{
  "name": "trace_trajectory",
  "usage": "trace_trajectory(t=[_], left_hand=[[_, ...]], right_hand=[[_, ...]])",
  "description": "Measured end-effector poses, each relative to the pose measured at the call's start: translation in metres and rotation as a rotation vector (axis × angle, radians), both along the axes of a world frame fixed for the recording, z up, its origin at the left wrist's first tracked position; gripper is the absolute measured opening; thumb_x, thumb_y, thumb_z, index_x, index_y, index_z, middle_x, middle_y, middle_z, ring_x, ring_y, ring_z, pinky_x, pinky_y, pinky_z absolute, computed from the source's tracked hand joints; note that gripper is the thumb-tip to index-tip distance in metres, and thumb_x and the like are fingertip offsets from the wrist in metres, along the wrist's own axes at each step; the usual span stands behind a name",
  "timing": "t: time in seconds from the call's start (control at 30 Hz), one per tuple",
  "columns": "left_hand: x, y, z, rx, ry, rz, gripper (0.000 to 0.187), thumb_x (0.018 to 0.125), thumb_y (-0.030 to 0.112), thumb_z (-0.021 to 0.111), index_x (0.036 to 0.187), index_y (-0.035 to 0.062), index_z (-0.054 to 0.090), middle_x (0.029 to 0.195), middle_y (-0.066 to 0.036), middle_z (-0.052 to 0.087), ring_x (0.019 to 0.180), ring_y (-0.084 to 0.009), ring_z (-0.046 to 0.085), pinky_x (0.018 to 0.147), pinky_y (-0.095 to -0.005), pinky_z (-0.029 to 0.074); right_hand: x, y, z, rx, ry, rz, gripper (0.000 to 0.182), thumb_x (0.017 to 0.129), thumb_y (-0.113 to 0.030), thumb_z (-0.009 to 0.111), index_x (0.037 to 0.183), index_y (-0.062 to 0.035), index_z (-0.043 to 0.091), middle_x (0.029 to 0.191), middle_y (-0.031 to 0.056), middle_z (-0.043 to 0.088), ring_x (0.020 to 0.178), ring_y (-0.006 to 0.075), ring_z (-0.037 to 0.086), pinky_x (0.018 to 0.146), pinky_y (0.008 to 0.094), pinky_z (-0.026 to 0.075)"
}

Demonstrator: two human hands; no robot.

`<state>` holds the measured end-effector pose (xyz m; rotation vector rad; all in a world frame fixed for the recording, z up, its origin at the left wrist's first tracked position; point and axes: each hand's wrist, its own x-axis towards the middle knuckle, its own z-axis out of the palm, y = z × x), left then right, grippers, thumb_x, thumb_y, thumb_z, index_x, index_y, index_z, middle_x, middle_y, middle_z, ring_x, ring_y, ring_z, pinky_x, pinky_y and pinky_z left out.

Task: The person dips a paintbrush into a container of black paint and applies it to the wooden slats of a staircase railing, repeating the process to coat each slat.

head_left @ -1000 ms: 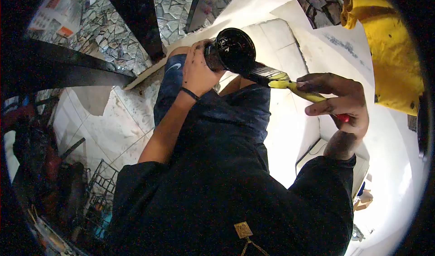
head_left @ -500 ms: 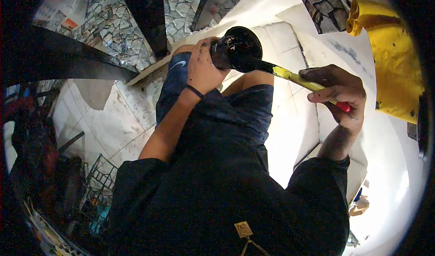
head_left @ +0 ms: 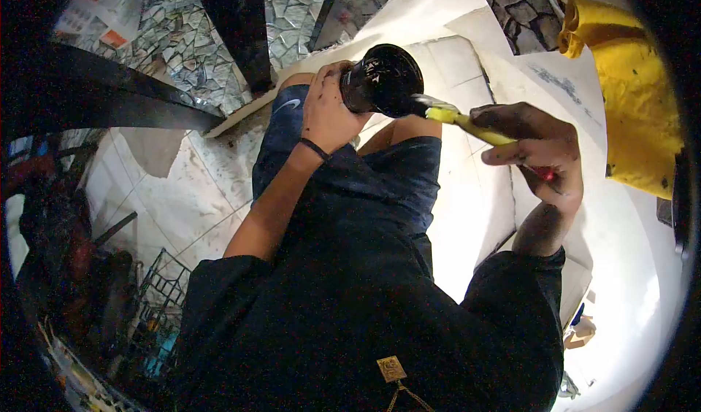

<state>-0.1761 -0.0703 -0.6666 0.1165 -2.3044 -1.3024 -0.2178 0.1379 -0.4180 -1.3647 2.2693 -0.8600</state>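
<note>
My left hand (head_left: 330, 109) is wrapped around the side of a black can (head_left: 358, 91), which is tilted so that its open mouth faces up toward me. Dark, glossy paint coats the can's inside. Between the fingers of my right hand (head_left: 537, 145) is a paintbrush (head_left: 471, 126) with a yellow handle and a red end. The brush's metal band and dark head meet the can's lower right rim; the bristle tips are hard to make out against the black. Dark smears mark the right hand's fingers.
Dark beams (head_left: 234, 32) stand ahead and to the left over a stone-patterned floor (head_left: 292, 10). A yellow cloth (head_left: 635, 98) hangs at the right. Down on the left is a wire basket (head_left: 161, 295). Pale sheets (head_left: 409, 18) lie on the tiles.
My right hand has shifted slightly left, and the brush has turned, showing its metal band at the can's rim. The left hand and can have barely moved.
</note>
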Motion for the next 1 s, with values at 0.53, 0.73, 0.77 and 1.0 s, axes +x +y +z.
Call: trace_trajectory(t=[0.53, 0.73, 0.77, 1.0], left_hand=[[-0.005, 0.005, -0.006, 0.076, -0.09, -0.022, 0.07, 0.059, 0.025, 0.083, 0.114, -0.0026, 0.051, 0.111, -0.019, 0.055, 0.105, -0.0367, 0.054, 0.092, -0.0402, 0.045], [-0.007, 0.004, 0.008, 0.103, -0.007, -0.034, 0.065, 0.059, 0.02, 0.081, 0.113, -0.0019, 0.052, 0.109, -0.018, 0.055, 0.104, -0.037, 0.054, 0.09, -0.0406, 0.046], [-0.007, 0.003, 0.009, 0.093, 0.005, -0.025, 0.065, 0.059, 0.019, 0.081, 0.113, -0.0018, 0.052, 0.109, -0.018, 0.055, 0.103, -0.0371, 0.054, 0.09, -0.0405, 0.046], [-0.012, 0.007, 0.0, 0.07, 0.006, -0.042, 0.065, 0.059, 0.018, 0.081, 0.113, -0.0018, 0.051, 0.11, -0.019, 0.055, 0.104, -0.0374, 0.054, 0.091, -0.0406, 0.045]], right_hand=[[-0.009, 0.033, 0.006, -0.244, 0.054, -0.237, 0.022, 0.067, -0.012, 0.075, 0.084, 0.0016, 0.072, 0.1, 0.0255, 0.066, 0.094, 0.0406, 0.065, 0.072, 0.0436, 0.055], [-0.012, 0.048, -0.042, -0.359, -0.023, -0.506, 0.03, 0.065, -0.013, 0.081, 0.088, 0.003, 0.071, 0.097, 0.0175, 0.068, 0.092, 0.0275, 0.066, 0.084, 0.0351, 0.052], [-0.01, 0.046, -0.049, -0.408, -0.081, -0.525, 0.031, 0.066, -0.012, 0.081, 0.09, 0.0036, 0.07, 0.097, 0.0177, 0.068, 0.092, 0.0265, 0.066, 0.084, 0.0344, 0.052], [0.006, 0.039, -0.049, -0.386, -0.152, -0.726, 0.033, 0.071, -0.009, 0.079, 0.097, 0.0061, 0.066, 0.096, 0.0169, 0.069, 0.092, 0.0235, 0.066, 0.085, 0.0334, 0.052]])
